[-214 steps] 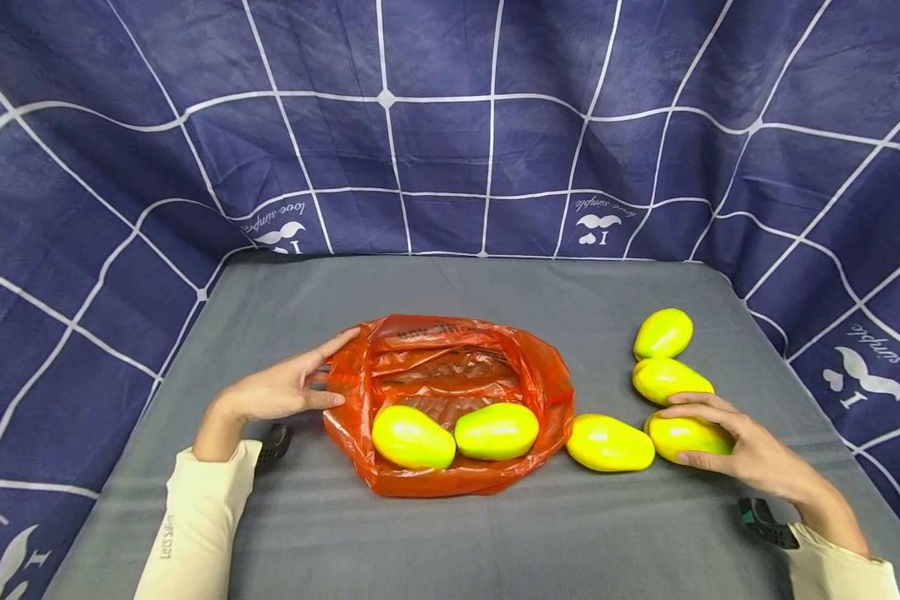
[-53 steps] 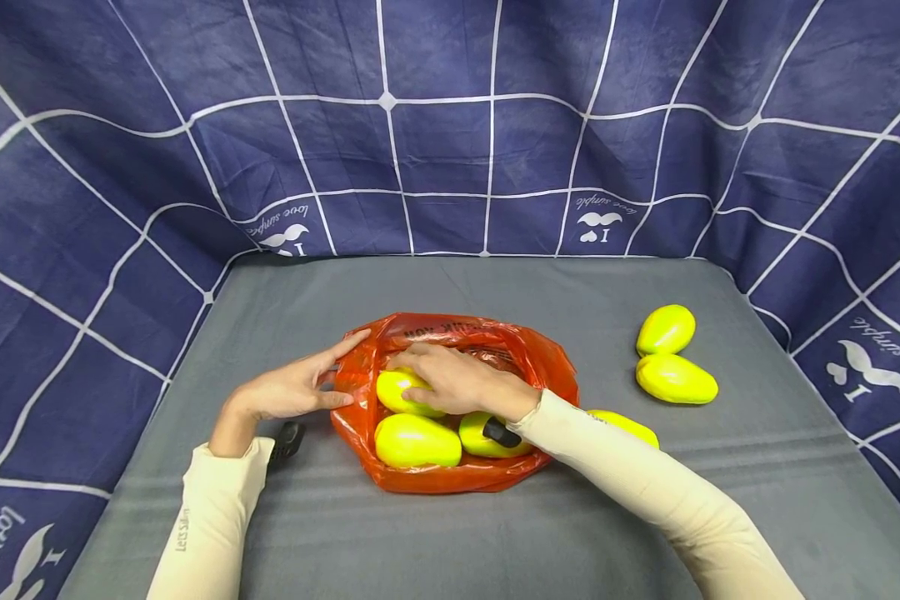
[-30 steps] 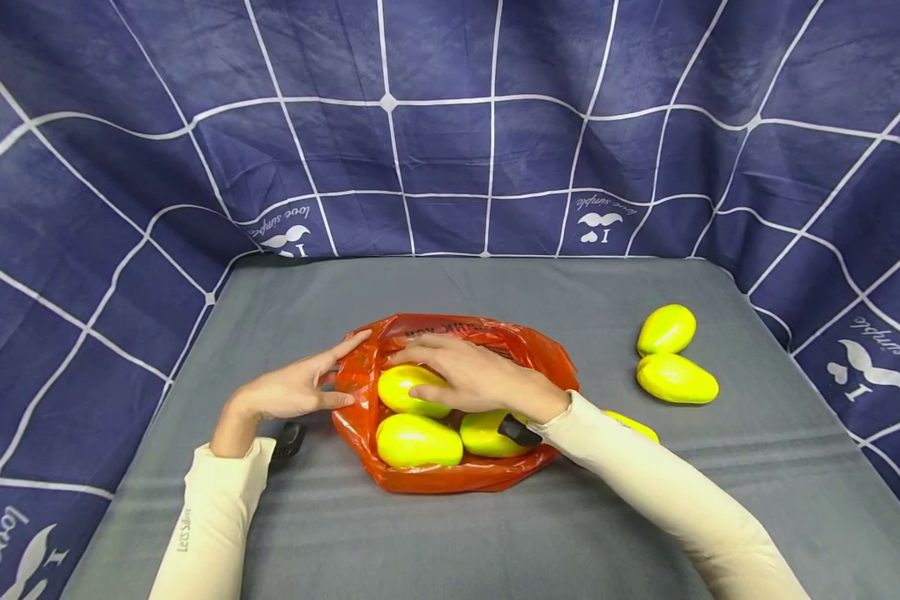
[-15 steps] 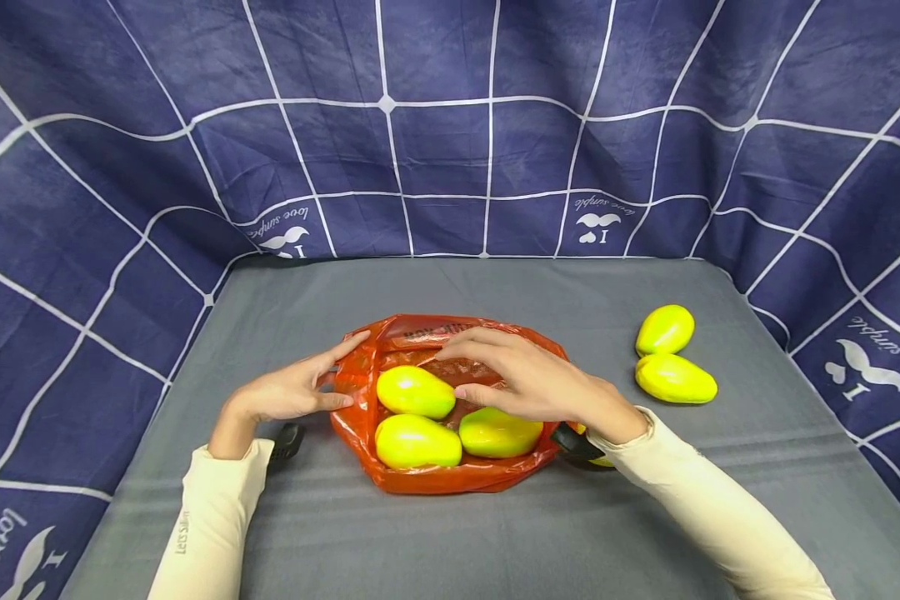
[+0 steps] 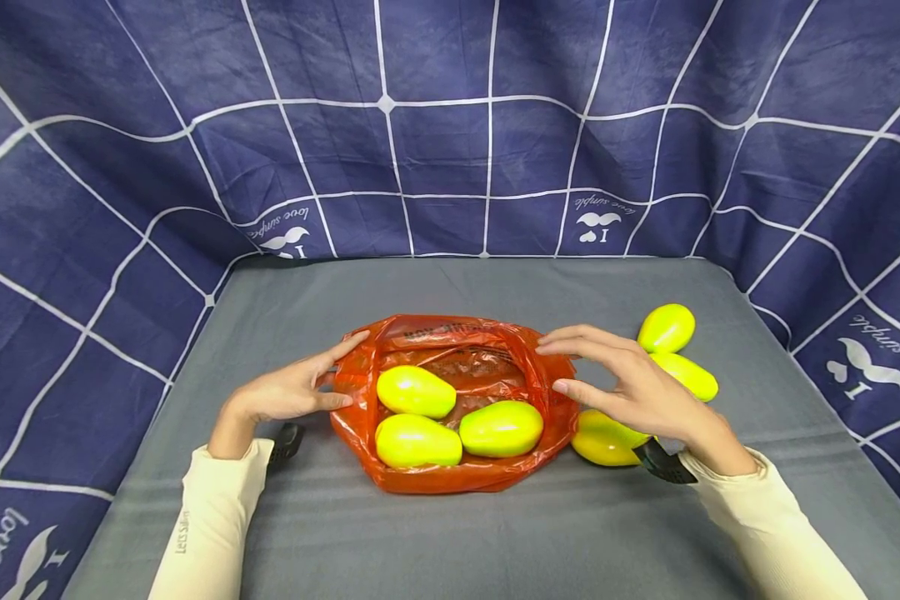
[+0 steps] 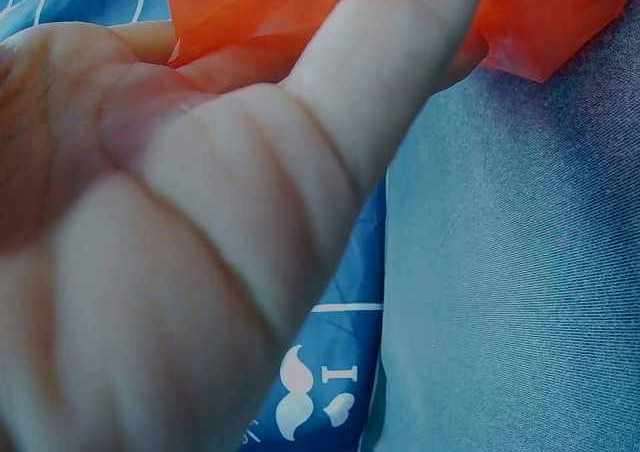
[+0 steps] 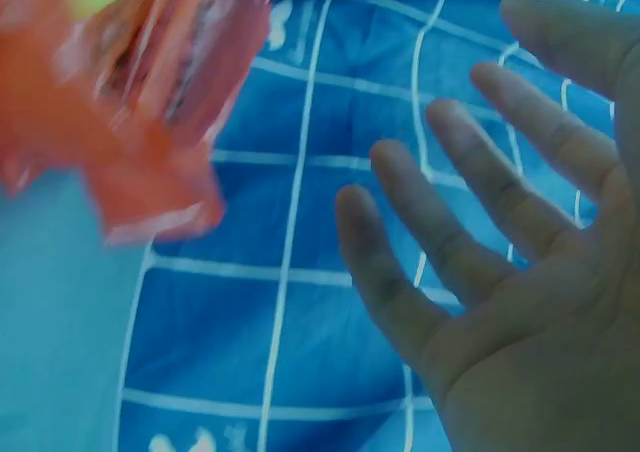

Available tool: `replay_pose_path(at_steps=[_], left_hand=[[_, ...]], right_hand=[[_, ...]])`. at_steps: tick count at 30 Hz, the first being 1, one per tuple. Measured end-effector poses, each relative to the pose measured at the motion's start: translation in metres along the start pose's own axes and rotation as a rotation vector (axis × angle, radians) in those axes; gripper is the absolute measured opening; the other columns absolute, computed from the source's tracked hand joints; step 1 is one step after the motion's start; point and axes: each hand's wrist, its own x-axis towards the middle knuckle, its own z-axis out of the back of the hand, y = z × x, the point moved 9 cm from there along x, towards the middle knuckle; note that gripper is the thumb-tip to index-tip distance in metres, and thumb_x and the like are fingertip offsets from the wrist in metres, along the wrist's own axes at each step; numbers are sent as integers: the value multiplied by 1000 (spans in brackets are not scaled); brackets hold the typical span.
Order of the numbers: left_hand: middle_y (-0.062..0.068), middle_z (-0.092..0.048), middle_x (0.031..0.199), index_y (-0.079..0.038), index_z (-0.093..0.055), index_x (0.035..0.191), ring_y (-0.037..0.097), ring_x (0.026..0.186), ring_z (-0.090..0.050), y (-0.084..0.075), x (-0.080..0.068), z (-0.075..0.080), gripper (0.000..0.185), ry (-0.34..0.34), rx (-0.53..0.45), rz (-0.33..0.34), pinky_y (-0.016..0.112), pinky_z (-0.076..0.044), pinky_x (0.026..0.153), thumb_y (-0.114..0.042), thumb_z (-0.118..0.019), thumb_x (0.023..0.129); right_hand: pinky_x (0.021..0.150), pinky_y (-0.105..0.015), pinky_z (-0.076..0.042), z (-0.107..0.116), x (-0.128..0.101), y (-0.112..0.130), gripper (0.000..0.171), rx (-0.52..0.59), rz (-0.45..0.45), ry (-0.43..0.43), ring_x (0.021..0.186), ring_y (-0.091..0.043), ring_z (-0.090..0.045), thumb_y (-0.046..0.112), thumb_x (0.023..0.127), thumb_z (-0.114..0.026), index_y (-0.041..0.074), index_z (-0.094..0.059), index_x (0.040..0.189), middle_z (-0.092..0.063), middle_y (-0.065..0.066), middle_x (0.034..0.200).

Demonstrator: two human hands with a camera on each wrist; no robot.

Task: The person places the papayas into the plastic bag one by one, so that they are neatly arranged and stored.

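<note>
A red plastic bag (image 5: 450, 479) lies with its mouth spread on the grey cloth. Inside it are three yellow-green mangoes: a back-left mango (image 5: 416, 392), a front-left mango (image 5: 417, 442) and a right-hand mango (image 5: 501, 428). My left hand (image 5: 281, 390) touches the bag's left side, thumb and forefinger spread apart; some of its fingertips are hidden. In the left wrist view the thumb reaches straight across the red plastic (image 6: 260, 12). My right hand (image 5: 633, 385) is just right of the bag, fingers spread, holding nothing. Beneath it sits a partly covered mango (image 5: 603, 440).
Two more mangoes rest at the back right: a far mango (image 5: 667, 327) and a nearer mango (image 5: 690, 377), partly behind my right hand. Blue curtain cloth (image 5: 450, 150) with white lines rises around the back and sides of the grey table cloth (image 5: 435, 542).
A third mango has gone from the right-hand group into the bag, at its back left. My right hand has let go of it and moved right, out of the bag. The left hand stays put.
</note>
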Motion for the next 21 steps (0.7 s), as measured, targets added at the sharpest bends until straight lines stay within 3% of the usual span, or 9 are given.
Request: replay_pose_path(at_steps=[11, 21], left_hand=[[14, -4, 168, -21, -6, 163, 35, 151, -14, 0, -1, 1, 97, -13, 44, 4, 6, -31, 103, -14, -72, 92], [14, -5, 167, -21, -5, 163, 35, 149, -19, 2, 1, 0, 97, 2, 18, 9, 11, -39, 102, -13, -71, 92]], right_hand=[[101, -7, -38, 14, -53, -42, 49, -59, -84, -71, 121, 1, -55, 5, 84, -80, 24, -67, 127, -64, 2, 129], [105, -5, -33, -9, -82, -69, 58, -34, -91, -9, 125, 3, -51, 8, 78, -86, 24, -65, 129, -63, 1, 131]])
